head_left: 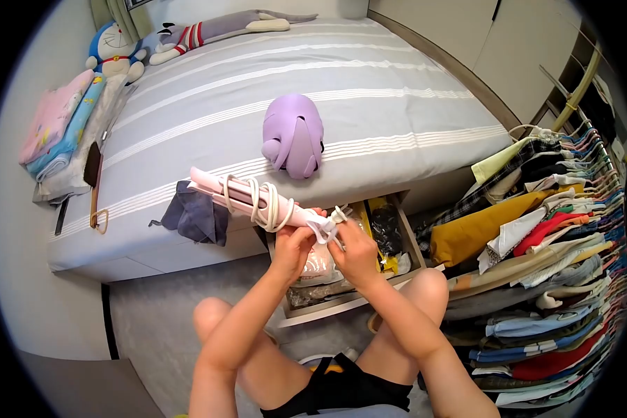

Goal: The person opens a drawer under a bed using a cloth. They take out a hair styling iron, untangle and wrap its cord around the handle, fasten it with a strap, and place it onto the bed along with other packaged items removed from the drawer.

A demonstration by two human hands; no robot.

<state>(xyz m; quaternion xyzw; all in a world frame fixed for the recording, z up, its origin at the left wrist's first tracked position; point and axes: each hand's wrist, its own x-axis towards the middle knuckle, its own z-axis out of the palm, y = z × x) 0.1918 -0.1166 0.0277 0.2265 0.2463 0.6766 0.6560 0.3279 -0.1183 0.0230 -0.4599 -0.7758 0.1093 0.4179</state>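
A pink hair straightener (238,203) is held out over an open drawer (325,307), tilted with its far end up and to the left. Loops of its white cord (270,207) wrap around the body. My left hand (294,249) grips the near end of the straightener. At the cord's end, my right hand (355,256) pinches the white cord close to a pale plug (339,214). Inside the drawer lie clear plastic packets (318,266) and a black bundle (385,226), partly hidden by my hands.
On the striped bed (397,132) sit a purple helmet-like object (292,132) and a dark grey cloth (198,212). Folded blankets (59,125) and plush toys (115,52) line its far left. A packed clothes rack (536,265) stands close on my right.
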